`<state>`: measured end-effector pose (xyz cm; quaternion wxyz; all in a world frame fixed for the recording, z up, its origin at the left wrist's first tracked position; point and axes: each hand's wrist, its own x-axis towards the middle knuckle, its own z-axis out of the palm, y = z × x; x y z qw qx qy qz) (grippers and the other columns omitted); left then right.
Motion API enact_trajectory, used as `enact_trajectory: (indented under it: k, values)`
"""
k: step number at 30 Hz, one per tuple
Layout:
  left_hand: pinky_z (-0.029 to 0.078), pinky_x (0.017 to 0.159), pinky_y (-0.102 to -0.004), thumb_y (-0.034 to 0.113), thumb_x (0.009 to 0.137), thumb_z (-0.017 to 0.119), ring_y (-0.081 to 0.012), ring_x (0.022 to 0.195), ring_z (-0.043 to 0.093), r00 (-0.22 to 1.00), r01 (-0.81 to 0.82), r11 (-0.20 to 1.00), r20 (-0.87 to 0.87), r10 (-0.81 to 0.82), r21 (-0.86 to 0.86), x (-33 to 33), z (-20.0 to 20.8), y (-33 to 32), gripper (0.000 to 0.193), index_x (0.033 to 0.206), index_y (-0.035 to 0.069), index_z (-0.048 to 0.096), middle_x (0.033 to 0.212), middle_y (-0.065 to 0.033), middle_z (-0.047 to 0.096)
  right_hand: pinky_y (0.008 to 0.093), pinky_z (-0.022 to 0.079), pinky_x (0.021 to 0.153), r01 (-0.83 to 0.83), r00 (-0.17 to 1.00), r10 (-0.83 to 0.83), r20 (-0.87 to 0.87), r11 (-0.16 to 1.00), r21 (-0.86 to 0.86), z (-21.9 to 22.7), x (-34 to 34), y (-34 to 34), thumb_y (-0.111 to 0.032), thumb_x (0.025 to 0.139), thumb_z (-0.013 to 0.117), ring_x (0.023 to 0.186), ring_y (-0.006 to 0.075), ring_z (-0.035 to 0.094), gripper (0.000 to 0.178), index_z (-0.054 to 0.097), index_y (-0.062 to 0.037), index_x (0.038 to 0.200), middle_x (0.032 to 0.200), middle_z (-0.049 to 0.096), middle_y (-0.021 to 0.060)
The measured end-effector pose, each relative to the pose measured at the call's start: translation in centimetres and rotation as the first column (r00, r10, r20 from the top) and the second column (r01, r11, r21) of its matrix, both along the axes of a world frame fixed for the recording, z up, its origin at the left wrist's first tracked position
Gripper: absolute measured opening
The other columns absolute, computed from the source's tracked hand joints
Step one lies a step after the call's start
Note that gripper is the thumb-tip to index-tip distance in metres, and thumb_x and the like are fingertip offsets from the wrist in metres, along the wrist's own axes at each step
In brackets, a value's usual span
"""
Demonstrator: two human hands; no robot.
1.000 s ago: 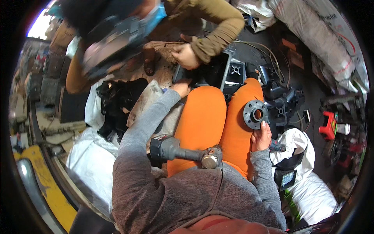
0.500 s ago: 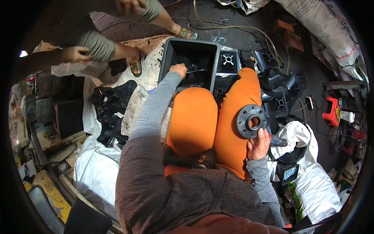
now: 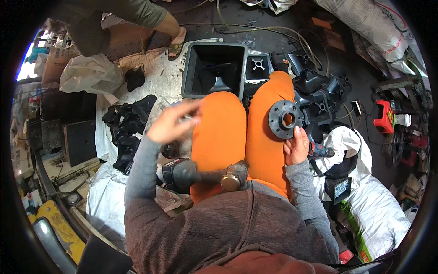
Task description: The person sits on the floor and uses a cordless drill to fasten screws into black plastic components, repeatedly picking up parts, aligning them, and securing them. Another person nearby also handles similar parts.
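In my right hand (image 3: 297, 145) is a round black flange (image 3: 276, 118) with a centre hole and a ring of small holes, gripped at its lower edge above my right thigh. Fingers apart and somewhat blurred, my left hand (image 3: 169, 124) hovers beside my left thigh, holding nothing. A dark cordless power tool (image 3: 181, 176) lies across my lap. Beyond my knees stands a deep black square-mouthed box (image 3: 186, 68), with a dark flared shape (image 3: 220, 84) inside. To its right sits a black square part with a silver cross-shaped piece (image 3: 258, 64).
Black moulded parts lie in piles at left (image 3: 125, 123) and right (image 3: 324, 98). A red-and-blue power tool (image 3: 321, 150) rests near my right hand, beside a white sack (image 3: 378, 223). Hoses (image 3: 292, 33) cross the floor. Another person's leg (image 3: 164, 23) is at upper left.
My left hand has come out of the box, back toward me, and the thin rod-like thing near it no longer shows. The power tool on my lap shows more fully. The other person has shifted.
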<state>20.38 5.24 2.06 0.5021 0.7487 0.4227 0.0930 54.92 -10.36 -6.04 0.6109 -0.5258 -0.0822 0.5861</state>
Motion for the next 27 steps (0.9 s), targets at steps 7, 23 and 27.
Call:
enact_trajectory:
  k: [7, 23, 27]
  values:
    - [0.053, 0.078, -0.0248, 0.012, 0.092, 0.065, -0.0098, 0.084, 0.065, 0.999, -0.003, 0.941, 0.030, 0.014, -0.338, 1.2, -0.2, -7.9, 0.041, 0.131, 0.001, 0.058, 0.098, -0.0056, 0.070, 0.0194, 0.025, 0.036, 0.040, 0.999, -0.040, 0.005, 0.999, 0.035, 0.6, 0.5, -0.5, -0.027, 0.100, 0.057, 0.042, 0.0014, 0.028, 0.015, 0.058, -0.0125, 0.097, 0.062, 0.044, -0.0088]
    - [0.052, 0.081, -0.0339, 0.010, 0.087, 0.067, -0.0237, 0.094, 0.066, 0.997, 0.074, 0.996, -0.015, -0.074, 0.040, 3.7, -1.0, -14.4, 0.040, 0.127, 0.008, 0.062, 0.105, -0.0099, 0.068, 0.0197, 0.025, 0.036, -0.013, 0.998, 0.017, -0.062, 0.999, 0.052, -0.2, 1.2, -0.6, -0.026, 0.099, 0.059, 0.041, 0.0013, 0.027, 0.013, 0.058, -0.0137, 0.094, 0.059, 0.037, -0.0094]
    - [0.046, 0.087, -0.0413, 0.010, 0.083, 0.066, -0.0262, 0.102, 0.061, 0.961, 0.246, 0.965, -0.154, -0.230, 0.096, 2.5, 2.8, -16.3, 0.052, 0.134, 0.010, 0.055, 0.116, -0.0068, 0.065, 0.0182, 0.024, 0.038, -0.019, 0.993, 0.016, 0.117, 1.000, 0.021, -0.7, 1.6, -1.2, -0.029, 0.098, 0.058, 0.045, 0.0017, 0.034, 0.019, 0.061, -0.0109, 0.105, 0.083, 0.063, -0.0021]
